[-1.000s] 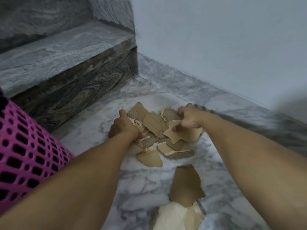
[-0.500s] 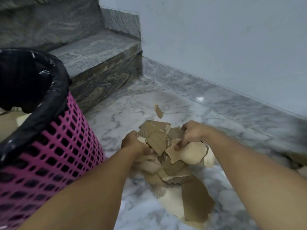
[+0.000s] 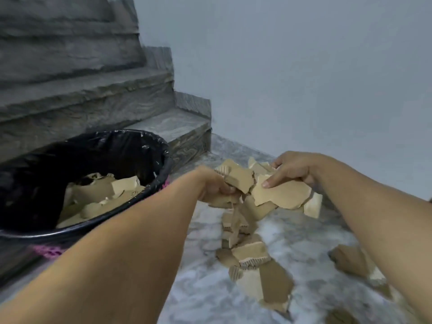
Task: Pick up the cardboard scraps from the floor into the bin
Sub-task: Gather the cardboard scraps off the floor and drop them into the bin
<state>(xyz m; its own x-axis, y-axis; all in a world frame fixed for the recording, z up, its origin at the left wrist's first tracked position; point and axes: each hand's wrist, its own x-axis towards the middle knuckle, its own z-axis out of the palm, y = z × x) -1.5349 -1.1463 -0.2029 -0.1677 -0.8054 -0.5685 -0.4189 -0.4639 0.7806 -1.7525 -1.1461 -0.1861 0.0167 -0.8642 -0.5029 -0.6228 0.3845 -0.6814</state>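
Because torn cardboard is light, stiff and loose, the bundle of scraps (image 3: pixel 268 192) just right of the bin (image 3: pixel 163 178) probably needs squeezing from both sides: left hand (image 3: pixel 215 185) and right hand (image 3: pixel 292 170) clamp it, while pieces dangle beneath.

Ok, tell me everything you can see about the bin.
The bin is a round pink plastic basket with a lattice wall, mostly hidden by a glossy black bag folded over its rim. It stands upright on the floor at the foot of the stairs, to the left of the left hand. Torn cardboard scraps already lie inside. Neither hand touches it.
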